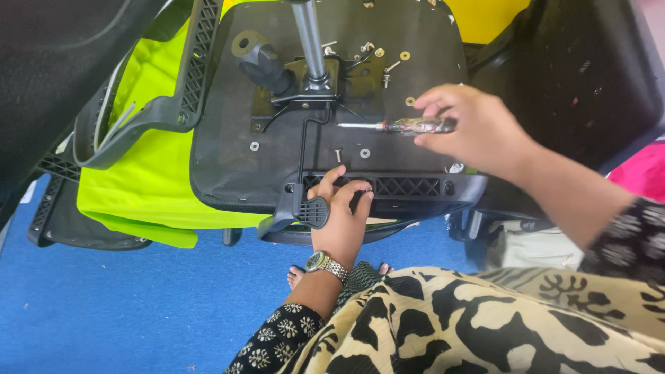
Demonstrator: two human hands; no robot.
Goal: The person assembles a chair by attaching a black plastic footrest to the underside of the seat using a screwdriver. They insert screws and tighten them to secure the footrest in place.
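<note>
Gripping the clear-handled steel screwdriver (398, 126) in our right hand (478, 128), we had its tip on the black metal tilt mechanism plate (305, 86) at the middle of the upturned black plastic chair seat base (332, 149). Our left hand (341, 218) was curled round the black lever paddle (313, 211) at the near edge. Loose silver screws and washers (364, 152) lay scattered there, so we figured plenty of fastening was left.

place: chair assembly workshop | evidence: upturned office chair seat (277, 159) under the hands, loose screws and washers (365, 153) on it | beyond hands: more black chair parts (582, 76), yellow-green cover (138, 173) | below hands: blue floor (138, 305)
</note>
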